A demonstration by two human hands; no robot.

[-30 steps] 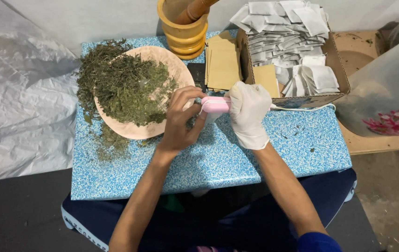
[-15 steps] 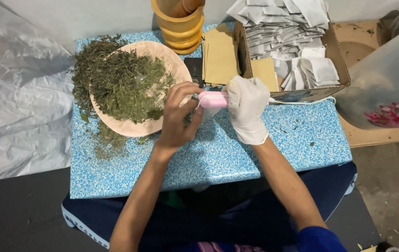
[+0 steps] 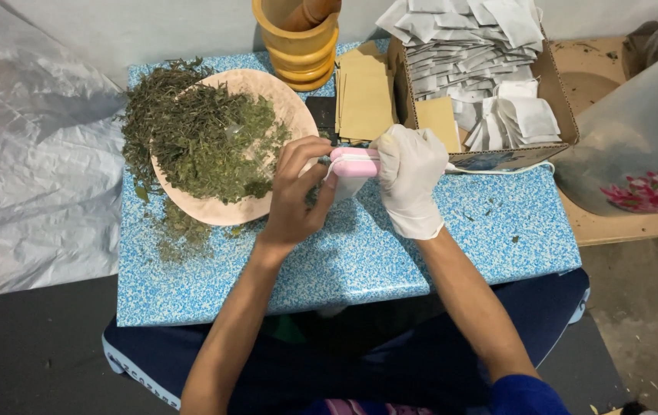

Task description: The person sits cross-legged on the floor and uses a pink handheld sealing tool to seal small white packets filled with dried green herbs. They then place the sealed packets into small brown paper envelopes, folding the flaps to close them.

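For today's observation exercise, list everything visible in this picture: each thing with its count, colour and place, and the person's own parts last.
table: one, blue speckled, centre
plate: one, pinkish tan, table's left
dried leaves: a heap, green, on the plate and spilling off its left
mortar: one, yellow wood, table's far edge
flat envelopes: a stack, tan, beside the mortar
cardboard box: one, brown, table's right
sachets: many, white, in the box
pink device: one, held in both hands
plastic sheet: one, clear, left
left hand: bare
right hand: white glove
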